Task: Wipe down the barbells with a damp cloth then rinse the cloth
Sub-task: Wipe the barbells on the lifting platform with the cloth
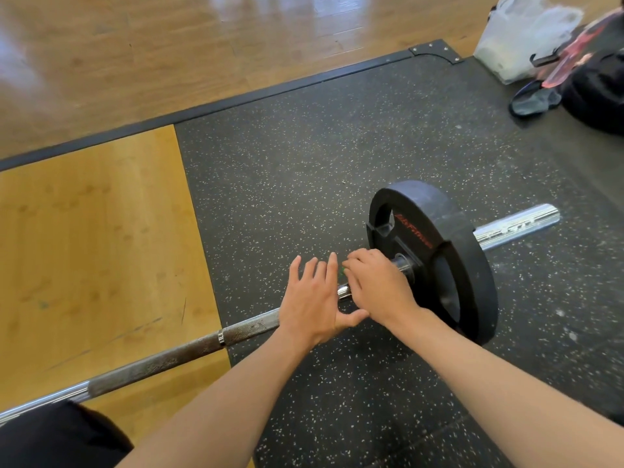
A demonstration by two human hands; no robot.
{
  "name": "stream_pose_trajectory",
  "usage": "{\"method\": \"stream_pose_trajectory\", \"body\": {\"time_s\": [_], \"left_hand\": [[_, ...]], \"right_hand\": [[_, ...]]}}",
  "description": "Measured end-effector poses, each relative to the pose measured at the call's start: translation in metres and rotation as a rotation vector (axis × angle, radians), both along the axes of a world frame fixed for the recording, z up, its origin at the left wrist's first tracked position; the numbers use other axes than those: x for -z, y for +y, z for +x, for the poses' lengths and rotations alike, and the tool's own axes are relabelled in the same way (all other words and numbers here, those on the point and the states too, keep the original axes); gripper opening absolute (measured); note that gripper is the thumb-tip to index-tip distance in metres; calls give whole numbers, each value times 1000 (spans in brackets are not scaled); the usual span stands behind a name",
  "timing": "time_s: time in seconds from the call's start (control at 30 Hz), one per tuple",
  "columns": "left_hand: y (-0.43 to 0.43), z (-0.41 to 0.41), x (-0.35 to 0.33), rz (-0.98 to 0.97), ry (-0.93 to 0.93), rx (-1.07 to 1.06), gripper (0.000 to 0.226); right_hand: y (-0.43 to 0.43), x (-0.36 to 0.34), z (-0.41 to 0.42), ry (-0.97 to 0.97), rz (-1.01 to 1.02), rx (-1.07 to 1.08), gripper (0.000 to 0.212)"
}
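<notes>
Left hand [314, 302] hovers spread wide over the shaft, and the right hand [378, 285] curls round the barbell [169, 359] just inside the black plate [449, 231]. The bar lies on the speckled floor mat [304, 163], running lower left to upper right. Its left end is cut off, and a green speck [342, 270] at the right fingers is too small to make out.

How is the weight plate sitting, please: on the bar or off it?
On it. The weight plate stands on edge on the mat, and the bar runs through its hub and out the far side.
</notes>
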State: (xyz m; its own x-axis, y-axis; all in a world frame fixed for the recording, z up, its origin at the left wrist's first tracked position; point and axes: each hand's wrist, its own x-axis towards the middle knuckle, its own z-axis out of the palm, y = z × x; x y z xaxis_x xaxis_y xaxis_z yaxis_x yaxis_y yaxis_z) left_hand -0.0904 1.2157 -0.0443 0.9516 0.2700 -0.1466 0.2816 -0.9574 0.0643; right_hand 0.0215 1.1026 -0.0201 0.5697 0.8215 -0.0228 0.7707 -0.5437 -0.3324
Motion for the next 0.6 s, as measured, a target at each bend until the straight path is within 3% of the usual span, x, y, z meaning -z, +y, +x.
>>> {"method": "stream_pose_trajectory", "body": {"time_s": [0.1,0.17,0.27,0.37,0.5,0.6], "left_hand": [[0,-1,-1,-11,5,-3,126],[1,0,-3,-4,13,0,124],[1,1,-5,8,24,4,123],[1,0,-5,-4,13,0,125],[-1,-1,-6,-10,26,0,129],[-2,-1,-5,-13,28,-2,130]], "right_hand": [[36,-18,24,245,-385,195,26],[57,-28,35,357,-603,215,37],[66,-25,36,338,-696,183,44],[48,-13,27,186,-505,149,29],[1,16,0,-22,75,111,35],[-25,34,-19,-161,188,93,40]]}}
